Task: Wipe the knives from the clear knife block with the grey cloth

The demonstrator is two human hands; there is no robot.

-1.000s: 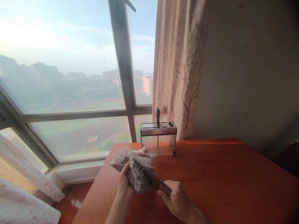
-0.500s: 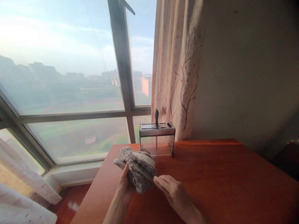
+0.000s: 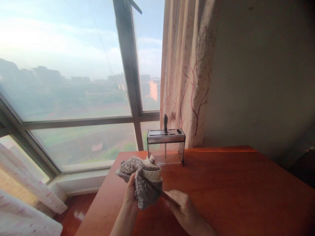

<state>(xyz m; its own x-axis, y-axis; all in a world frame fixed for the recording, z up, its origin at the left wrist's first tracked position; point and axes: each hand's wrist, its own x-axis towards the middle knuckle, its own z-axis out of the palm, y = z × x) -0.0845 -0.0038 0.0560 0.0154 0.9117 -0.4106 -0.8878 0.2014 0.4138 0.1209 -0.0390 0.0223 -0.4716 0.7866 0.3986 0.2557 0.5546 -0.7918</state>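
A fluffy grey-brown cloth with a pale side (image 3: 149,191) is bunched in my left hand (image 3: 131,193), whose thumb lies on top while the fingers are mostly hidden beneath. My right hand (image 3: 183,208) is closed on the brown handle (image 3: 171,198) of what looks like a knife. The handle points up and left into the cloth, and the folds cover the rest of it. Both hands are above the table, in front of a knife block (image 3: 166,139). That block has a slotted metal top and clear sides, and a dark-handled rod stands upright in it.
The reddish-brown wooden table (image 3: 231,190) reaches back to the window sill and wall. A patterned curtain (image 3: 187,72) hangs behind the knife block. Large window panes (image 3: 66,91) fill the left, with another pale curtain (image 3: 27,213) at the lower left.
The cloth has shifted slightly left and down and is folded differently, showing more of its pale side. My right hand has moved a little right and down, and the brown handle now shows.
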